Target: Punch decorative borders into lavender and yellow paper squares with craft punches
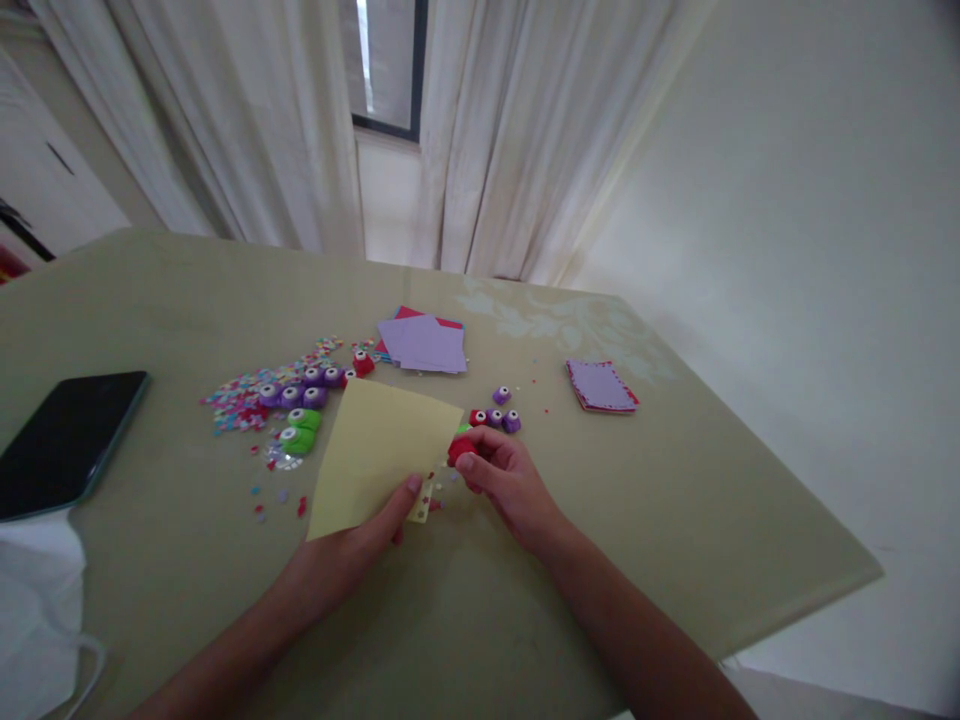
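My left hand (375, 520) grips a sheet of yellow paper (386, 440) by its lower right part, thumb on top. Small star-like shapes run along the paper's edge near that thumb. Between the fingertips of my right hand (506, 475) is a small red craft punch (460, 450), at the sheet's right edge. Whether the paper sits inside its slot I cannot tell. Just beyond this hand stand more mini punches, among them a purple punch (511, 421) and a red punch (478, 417). Left of the sheet are several purple punches (291, 397) and green punches (298, 438).
Colourful punched paper bits (240, 392) lie heaped at the left. Stacked lilac paper (426, 345) is at the back, and a smaller lilac stack (601, 387) with a red edge at the right. A dark tablet (71, 440) and a white face mask (37, 610) are far left.
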`<state>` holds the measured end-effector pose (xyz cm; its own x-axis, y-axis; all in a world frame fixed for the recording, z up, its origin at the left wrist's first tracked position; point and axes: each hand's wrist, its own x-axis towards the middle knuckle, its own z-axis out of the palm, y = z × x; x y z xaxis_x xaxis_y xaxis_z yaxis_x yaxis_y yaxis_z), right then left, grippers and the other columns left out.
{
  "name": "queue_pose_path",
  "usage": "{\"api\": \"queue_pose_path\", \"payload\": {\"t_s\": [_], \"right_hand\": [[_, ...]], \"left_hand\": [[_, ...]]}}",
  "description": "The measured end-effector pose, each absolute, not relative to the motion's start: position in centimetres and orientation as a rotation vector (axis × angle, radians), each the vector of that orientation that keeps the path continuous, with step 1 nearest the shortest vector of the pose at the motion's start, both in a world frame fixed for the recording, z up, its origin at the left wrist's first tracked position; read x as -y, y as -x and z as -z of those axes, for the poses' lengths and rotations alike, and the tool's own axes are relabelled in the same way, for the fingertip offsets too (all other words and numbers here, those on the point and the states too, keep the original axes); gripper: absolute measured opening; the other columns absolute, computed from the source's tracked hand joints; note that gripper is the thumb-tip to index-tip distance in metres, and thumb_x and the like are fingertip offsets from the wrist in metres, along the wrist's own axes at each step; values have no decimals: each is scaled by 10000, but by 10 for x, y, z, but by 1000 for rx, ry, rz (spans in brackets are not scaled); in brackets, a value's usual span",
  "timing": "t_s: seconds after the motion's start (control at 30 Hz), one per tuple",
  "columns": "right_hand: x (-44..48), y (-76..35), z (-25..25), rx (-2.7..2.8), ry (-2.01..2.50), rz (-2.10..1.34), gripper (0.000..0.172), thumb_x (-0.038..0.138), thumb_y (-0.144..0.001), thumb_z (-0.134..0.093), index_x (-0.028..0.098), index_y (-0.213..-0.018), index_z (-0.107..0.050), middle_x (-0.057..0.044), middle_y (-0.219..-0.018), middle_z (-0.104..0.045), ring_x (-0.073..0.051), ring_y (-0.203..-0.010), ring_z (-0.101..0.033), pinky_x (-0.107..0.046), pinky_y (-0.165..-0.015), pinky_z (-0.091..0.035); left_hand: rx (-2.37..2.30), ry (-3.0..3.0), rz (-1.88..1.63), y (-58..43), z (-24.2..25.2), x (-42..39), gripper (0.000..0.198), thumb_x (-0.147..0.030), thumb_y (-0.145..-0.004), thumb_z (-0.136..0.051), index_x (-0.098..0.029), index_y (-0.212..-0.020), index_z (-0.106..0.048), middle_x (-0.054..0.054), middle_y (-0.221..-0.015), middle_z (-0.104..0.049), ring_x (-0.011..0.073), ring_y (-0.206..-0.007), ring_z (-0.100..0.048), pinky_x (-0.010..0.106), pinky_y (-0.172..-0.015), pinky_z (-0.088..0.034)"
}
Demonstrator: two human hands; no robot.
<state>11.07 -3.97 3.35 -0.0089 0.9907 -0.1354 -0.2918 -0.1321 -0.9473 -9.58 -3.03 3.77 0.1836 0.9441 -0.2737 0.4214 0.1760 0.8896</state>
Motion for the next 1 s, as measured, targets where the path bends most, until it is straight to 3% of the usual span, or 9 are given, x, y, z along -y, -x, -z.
{"api": "queue_pose_path", "payload": {"t_s": [0.2,0.37,0.5,0.67,0.83,1.0], "right_hand": [[39,-110,-32,945,1082,-1446,368,436,-706,-936,189,-893,-737,22,-755,-645,-108,-634,-502,-249,-616,-384],[39,-110,-33,993,1075,-1438,359,425,-680,-948,192,-849,-732,13,-790,-659,-135,-717,-554,-265,-696,-428],[40,-112,-32,975,1111,-1471,366,445,-697,-937,176,-864,-754,12,-767,-639,-116,-660,-491,-252,-637,-368],[41,-112,-30,861,1104,-1626,406,485,-700,-930,174,-911,-776,-5,-808,-646,-110,-640,-444,-253,-598,-307],[40,-111,-29,824,1131,-1649,433,536,-699,-921,165,-812,-728,27,-710,-558,-90,-581,-365,-249,-546,-229],[41,-110,-28,870,1147,-1615,435,548,-725,-900,168,-838,-719,32,-700,-534,-95,-580,-338,-260,-547,-205]], "left_hand": [[-1392,-1511,-652,95,-30,29,378,-591,-878,-622,-241,-817,-749,47,-805,-812,282,-820,-769,383,-884,-597],[-1342,-1498,-632,95,-26,29,371,-565,-902,-602,-252,-966,-791,46,-973,-840,290,-931,-780,378,-922,-600],[-1289,-1464,-635,92,-31,30,387,-538,-903,-618,-255,-1116,-773,61,-1133,-826,303,-1115,-754,394,-1031,-575],[-1243,-1424,-609,89,-36,32,477,-483,-893,-650,-228,-1292,-703,89,-1231,-795,287,-1201,-723,398,-1100,-537],[-1204,-1416,-595,90,-31,32,463,-486,-909,-635,-240,-1296,-705,74,-1167,-816,288,-1076,-771,399,-1002,-603],[-1210,-1385,-572,89,-37,33,416,-473,-907,-639,-217,-1220,-737,80,-1153,-820,293,-1098,-762,405,-1033,-581]]}}
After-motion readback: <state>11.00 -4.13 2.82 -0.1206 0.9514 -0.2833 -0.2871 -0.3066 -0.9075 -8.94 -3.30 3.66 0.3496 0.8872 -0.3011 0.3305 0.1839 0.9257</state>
